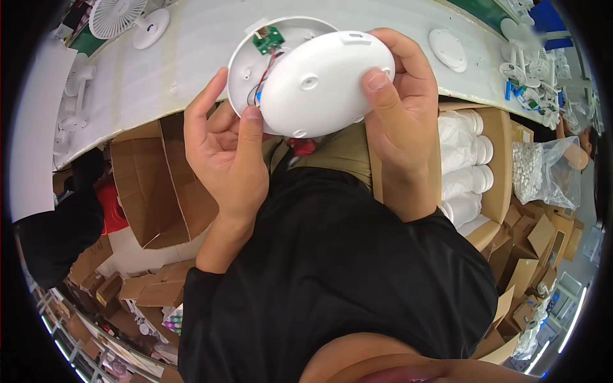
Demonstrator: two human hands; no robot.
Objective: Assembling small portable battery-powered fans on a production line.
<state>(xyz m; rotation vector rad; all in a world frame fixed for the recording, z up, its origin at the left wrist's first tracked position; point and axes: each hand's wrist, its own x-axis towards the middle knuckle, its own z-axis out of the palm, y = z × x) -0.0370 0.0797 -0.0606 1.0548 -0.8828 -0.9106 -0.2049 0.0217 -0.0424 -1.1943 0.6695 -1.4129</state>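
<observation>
Cardboard boxes crowd the floor on both sides of a long white counter (191,57) that curves across the top of the view. Above the person's black-shirted lap, both hands hold up two round white plastic shells. The left hand (223,147) is half curled, thumb pressed on the lower left rim of the front cover (322,80) and fingers spread behind the rear base shell (246,64). The right hand (399,108) grips the cover's right edge, thumb on its face and fingers wrapped round the back. The cover sits tilted and shifted to the right over the base shell, so the base's left part stays uncovered; there a small green circuit board (268,39) shows, with red and dark wires running down from it under the cover.

On the counter, a white desk fan (124,18) stands at upper left and a loose white round disc (448,50) lies at upper right. An open carton (495,166) right of the hands holds stacked white parts, and a clear bag of small white pieces (543,169) rests beside it. More fan parts cluster at the far right end of the counter (533,80).
</observation>
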